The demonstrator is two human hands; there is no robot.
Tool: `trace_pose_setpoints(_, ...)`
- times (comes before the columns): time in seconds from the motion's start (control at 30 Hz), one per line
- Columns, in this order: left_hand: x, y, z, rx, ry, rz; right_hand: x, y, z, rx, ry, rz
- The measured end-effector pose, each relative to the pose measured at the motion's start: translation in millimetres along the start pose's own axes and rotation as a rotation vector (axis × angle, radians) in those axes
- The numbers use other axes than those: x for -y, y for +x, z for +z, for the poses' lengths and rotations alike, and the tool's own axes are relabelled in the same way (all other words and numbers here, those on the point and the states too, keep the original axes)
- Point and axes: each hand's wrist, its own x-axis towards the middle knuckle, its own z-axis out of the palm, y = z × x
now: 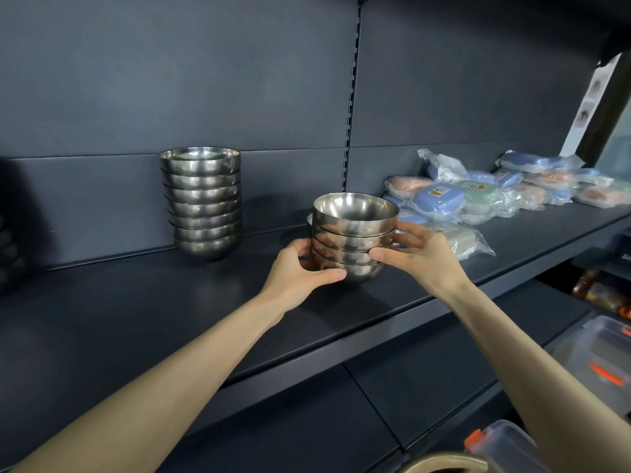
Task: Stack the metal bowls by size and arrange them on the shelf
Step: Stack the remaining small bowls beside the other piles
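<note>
Metal bowls form a tall stack [205, 203] at the back of the shelf [136, 319], left of and behind the short stack [353, 237] of four. The left hand [297, 271] and right hand [420, 257] clasp that short stack's opposite sides, fingers curled round it, its axis upright. The left hand is nearer the tall stack.

Both forearms bare to frame edge; L hand [293, 271], R hand [421, 257] bare, nails prob. short.
</note>
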Motion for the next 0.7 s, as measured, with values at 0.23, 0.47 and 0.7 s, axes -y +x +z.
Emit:
trace_pose_setpoints(0.23,-24.8,12.3,-15.9,-0.050,-0.024,0.053,23.9,24.5,-0.4,-0.010,-0.009,-0.057)
trace_pose_setpoints(0.47,-23.6,56.1,-27.9,-0.021,-0.027,0.059,24.8,66.1,10.0,-0.018,-0.015,-0.078)
trace_pose_setpoints(0.7,-6.8,108.4,-31.4,0.015,-0.014,0.057,4.9,109.0,20.6,-0.048,-0.013,-0.064)
